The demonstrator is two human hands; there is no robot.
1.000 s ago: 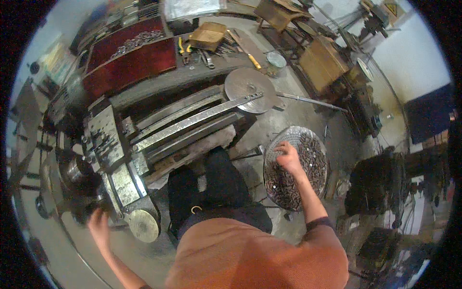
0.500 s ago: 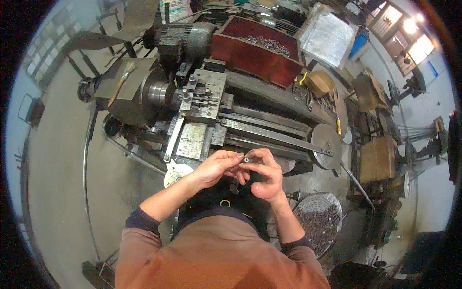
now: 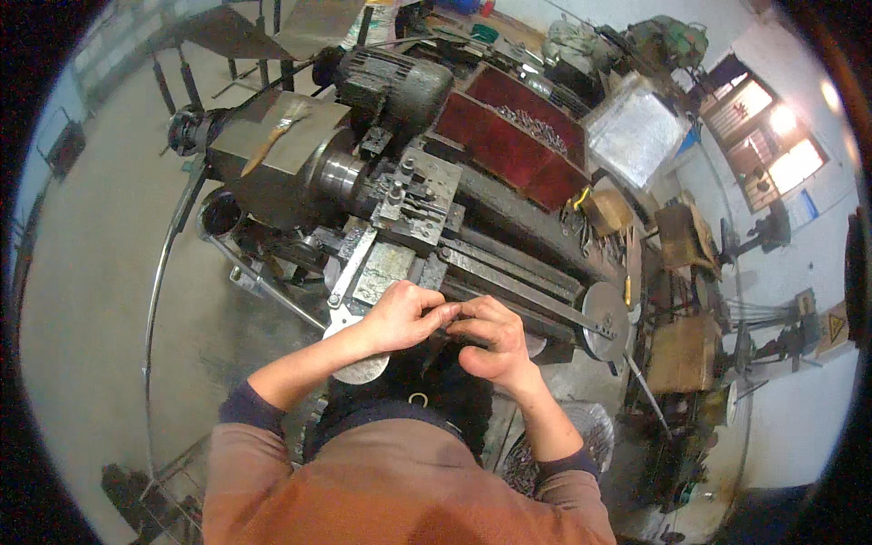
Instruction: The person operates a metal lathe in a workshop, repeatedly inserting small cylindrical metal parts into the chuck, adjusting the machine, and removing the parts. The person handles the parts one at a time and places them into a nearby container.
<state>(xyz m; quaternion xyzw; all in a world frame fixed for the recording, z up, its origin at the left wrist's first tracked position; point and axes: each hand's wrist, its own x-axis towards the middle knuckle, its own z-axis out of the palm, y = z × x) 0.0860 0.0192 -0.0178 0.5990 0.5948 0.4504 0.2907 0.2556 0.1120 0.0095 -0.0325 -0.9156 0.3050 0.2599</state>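
My left hand [image 3: 407,316] and my right hand [image 3: 493,338] meet in front of the lathe's bed, fingertips pressed together. Both are closed around a small hollow metal piece whose round end showed a moment ago; the fingers now cover it. Just beyond the left hand is the lathe's carriage [image 3: 386,271], with a tool post [image 3: 409,204] bolted farther back. A pale round handwheel [image 3: 363,363] lies under my left forearm. Below the hands, a small ring [image 3: 418,400] shows against dark cloth at my waist.
Behind the bed stands a dark red box [image 3: 509,150] with many small metal parts. A brush [image 3: 272,141] lies on the headstock [image 3: 263,173], left of the motor [image 3: 395,86]. A basket of metal pieces [image 3: 595,427] sits low right, partly behind my right arm. A round disc [image 3: 601,318] ends the bed.
My view has turned, so the lathe appears shifted and tilted. The fingers have closed together over the small metal piece, whose round end was visible before. The basket is now more hidden by my right arm.
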